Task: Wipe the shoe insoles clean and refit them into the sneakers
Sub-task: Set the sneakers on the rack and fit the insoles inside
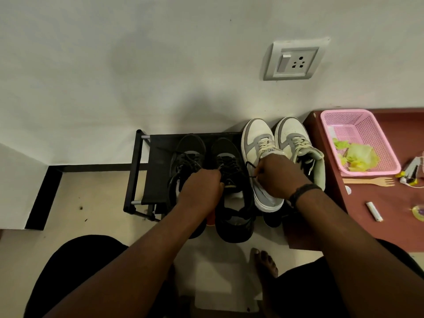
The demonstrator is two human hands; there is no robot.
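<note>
Two black sneakers stand side by side on a low black shoe rack (137,171): the left black sneaker (185,152) and the right black sneaker (231,203). My left hand (202,189) is closed over the tongue and laces of the right black sneaker. My right hand (280,175) pinches a black shoelace (251,166) pulled out to the right of that shoe. Behind my right hand stand two white and grey sneakers (259,138) (296,143). No insole shows; the shoe openings are hidden by my hands.
A dark red table (390,210) at the right carries a pink basket (371,134) with yellow-green wrappers, a wooden fork (371,181) and a small white tube (374,211). A wall socket (294,61) is above. My bare foot (263,262) rests on the tiled floor.
</note>
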